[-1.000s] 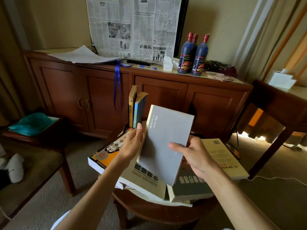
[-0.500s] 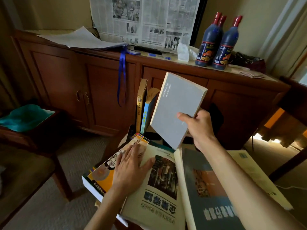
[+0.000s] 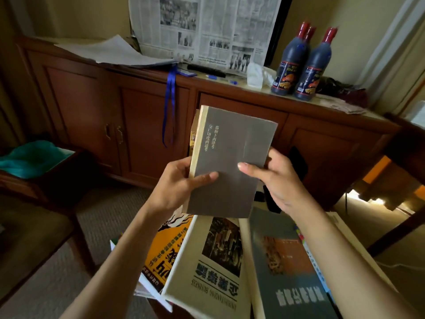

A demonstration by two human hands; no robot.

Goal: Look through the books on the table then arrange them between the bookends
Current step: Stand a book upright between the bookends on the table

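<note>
While the left hand (image 3: 174,189) curled around the spine edge of the grey book (image 3: 230,162), thumb across its cover, held upright above flat books (image 3: 213,268) on the table, the right hand (image 3: 279,180) pinched its right edge, dark bottles (image 3: 303,65) on the sideboard (image 3: 322,125) behind.

Setting is reading as a furnished room, home or hotel type. A dark wood sideboard (image 3: 147,125) with panelled doors is running along a plain wall. Newspaper (image 3: 204,31) is hanging above it; three sauce bottles (image 3: 301,63) and loose papers (image 3: 110,51) are sitting on top. Curtains (image 3: 395,42) are hanging at right. Carpet (image 3: 53,284) is covering the floor; a chair (image 3: 34,226) is standing at left.
</note>
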